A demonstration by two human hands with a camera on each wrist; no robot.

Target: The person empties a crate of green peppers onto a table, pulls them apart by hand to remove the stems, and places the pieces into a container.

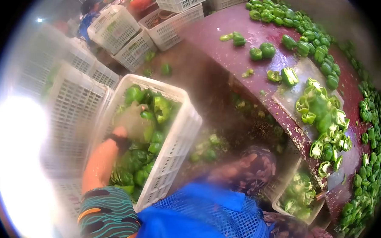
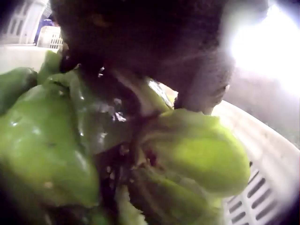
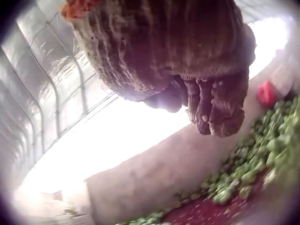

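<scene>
My left hand reaches down into a white plastic crate of green bell peppers. From close up in the left wrist view, its dark fingers come down on both sides of glossy pepper pieces. A cut light-green pepper lies below them, beside a whole-looking pepper. Whether the fingers grip any piece I cannot tell. Outside the head view, my right hand shows in its wrist view in a wrinkled covering, fingers loosely bent downward, nothing visible in them.
To the right, a dark red table bears a long heap of green peppers and a pile of cut halves. Under its edge stands a crate of cut pieces. More white crates are stacked at the left and back.
</scene>
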